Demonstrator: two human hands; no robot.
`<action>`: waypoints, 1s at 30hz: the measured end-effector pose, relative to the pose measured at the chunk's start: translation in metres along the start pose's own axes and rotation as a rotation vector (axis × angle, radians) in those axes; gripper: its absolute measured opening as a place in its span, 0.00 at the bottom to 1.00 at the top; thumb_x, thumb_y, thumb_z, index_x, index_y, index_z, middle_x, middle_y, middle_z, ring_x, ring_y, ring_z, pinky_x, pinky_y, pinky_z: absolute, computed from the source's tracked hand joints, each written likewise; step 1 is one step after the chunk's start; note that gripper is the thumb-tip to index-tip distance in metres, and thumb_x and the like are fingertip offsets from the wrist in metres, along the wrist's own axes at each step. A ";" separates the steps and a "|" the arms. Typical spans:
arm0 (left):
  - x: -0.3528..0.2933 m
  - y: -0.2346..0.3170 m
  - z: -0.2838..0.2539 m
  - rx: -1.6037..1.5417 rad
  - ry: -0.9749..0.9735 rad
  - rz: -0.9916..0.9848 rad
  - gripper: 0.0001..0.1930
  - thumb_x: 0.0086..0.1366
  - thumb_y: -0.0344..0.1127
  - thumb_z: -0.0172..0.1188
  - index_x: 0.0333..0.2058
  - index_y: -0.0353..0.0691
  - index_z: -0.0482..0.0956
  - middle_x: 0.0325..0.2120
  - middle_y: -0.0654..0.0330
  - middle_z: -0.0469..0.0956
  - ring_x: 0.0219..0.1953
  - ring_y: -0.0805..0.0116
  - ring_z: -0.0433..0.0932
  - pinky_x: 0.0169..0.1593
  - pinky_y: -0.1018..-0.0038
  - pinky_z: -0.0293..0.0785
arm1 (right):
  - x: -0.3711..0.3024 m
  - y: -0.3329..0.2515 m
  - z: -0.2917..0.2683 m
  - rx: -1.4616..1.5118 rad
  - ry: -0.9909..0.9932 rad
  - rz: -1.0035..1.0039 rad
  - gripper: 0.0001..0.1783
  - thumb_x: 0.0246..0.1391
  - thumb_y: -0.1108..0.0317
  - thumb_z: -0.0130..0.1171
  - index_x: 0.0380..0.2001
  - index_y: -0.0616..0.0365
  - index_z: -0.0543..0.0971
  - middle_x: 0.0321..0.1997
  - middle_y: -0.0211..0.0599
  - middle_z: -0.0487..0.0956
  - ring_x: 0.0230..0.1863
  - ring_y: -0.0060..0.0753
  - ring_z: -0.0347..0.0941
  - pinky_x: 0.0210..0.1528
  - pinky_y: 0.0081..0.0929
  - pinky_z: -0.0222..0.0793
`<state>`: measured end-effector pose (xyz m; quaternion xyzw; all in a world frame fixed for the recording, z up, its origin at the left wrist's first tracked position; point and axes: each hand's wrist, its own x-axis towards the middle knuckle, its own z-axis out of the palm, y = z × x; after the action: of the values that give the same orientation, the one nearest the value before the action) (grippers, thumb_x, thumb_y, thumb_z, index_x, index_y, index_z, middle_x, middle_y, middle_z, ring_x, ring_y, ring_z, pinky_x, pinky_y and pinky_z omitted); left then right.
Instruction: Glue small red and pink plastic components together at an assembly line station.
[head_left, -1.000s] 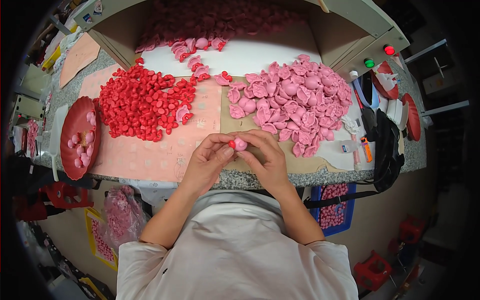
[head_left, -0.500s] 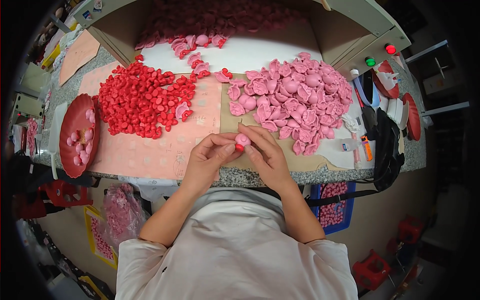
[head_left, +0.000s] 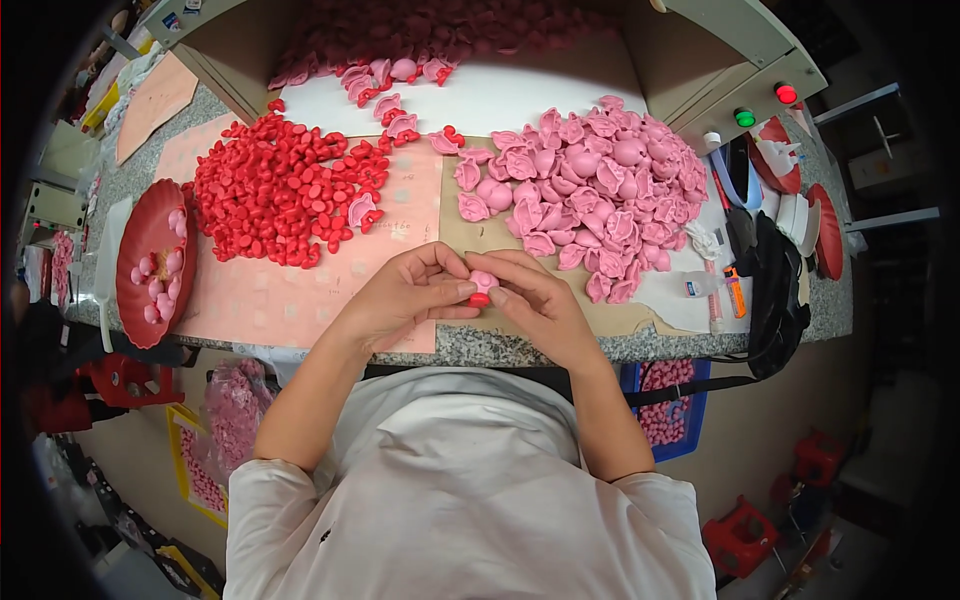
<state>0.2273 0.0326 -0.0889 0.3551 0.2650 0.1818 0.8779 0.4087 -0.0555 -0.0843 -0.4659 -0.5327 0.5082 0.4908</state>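
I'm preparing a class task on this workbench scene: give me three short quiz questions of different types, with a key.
1. True or false: the heap of red pieces lies to the left of the nearer pink pile.
2. The left hand and the right hand hold: A, an orange lighter; B, a small pink-and-red piece; C, a blue tray.
3. Fill in: at the upper right are a red light and a ____ light.

Key: 1 true; 2 B; 3 green.
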 end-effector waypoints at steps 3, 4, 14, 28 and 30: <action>0.003 0.001 -0.001 0.024 0.005 -0.012 0.04 0.61 0.25 0.55 0.33 0.36 0.69 0.37 0.59 0.74 0.40 0.71 0.76 0.47 0.70 0.78 | 0.002 0.002 -0.003 0.014 -0.016 0.011 0.20 0.56 0.75 0.50 0.53 0.61 0.71 0.51 0.35 0.68 0.53 0.26 0.64 0.54 0.23 0.59; 0.004 0.001 -0.001 0.033 0.011 -0.010 0.04 0.61 0.25 0.55 0.32 0.36 0.69 0.37 0.59 0.74 0.40 0.71 0.76 0.47 0.70 0.78 | 0.003 0.002 -0.003 0.016 -0.012 0.015 0.20 0.56 0.76 0.50 0.53 0.61 0.71 0.51 0.35 0.68 0.53 0.26 0.64 0.55 0.23 0.59; 0.009 -0.001 -0.003 0.085 0.018 -0.001 0.04 0.61 0.25 0.56 0.32 0.36 0.70 0.37 0.58 0.75 0.39 0.72 0.76 0.47 0.72 0.78 | 0.005 0.004 -0.008 0.105 -0.051 0.040 0.19 0.56 0.77 0.49 0.52 0.63 0.71 0.52 0.35 0.67 0.54 0.26 0.64 0.56 0.24 0.61; -0.006 0.016 -0.012 0.098 0.020 0.040 0.05 0.61 0.26 0.56 0.36 0.36 0.71 0.34 0.61 0.76 0.38 0.73 0.77 0.47 0.75 0.76 | 0.021 -0.005 0.006 0.047 -0.090 -0.007 0.18 0.56 0.78 0.49 0.52 0.64 0.71 0.51 0.34 0.67 0.54 0.26 0.64 0.56 0.23 0.60; -0.008 0.024 -0.018 0.108 0.020 0.045 0.05 0.61 0.25 0.56 0.35 0.36 0.70 0.36 0.59 0.75 0.39 0.72 0.77 0.47 0.73 0.76 | 0.029 -0.007 0.010 0.044 -0.093 -0.021 0.19 0.56 0.77 0.49 0.52 0.64 0.71 0.51 0.34 0.67 0.54 0.26 0.64 0.56 0.23 0.61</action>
<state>0.2072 0.0545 -0.0799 0.4058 0.2751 0.1905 0.8505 0.3962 -0.0279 -0.0761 -0.4251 -0.5488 0.5357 0.4808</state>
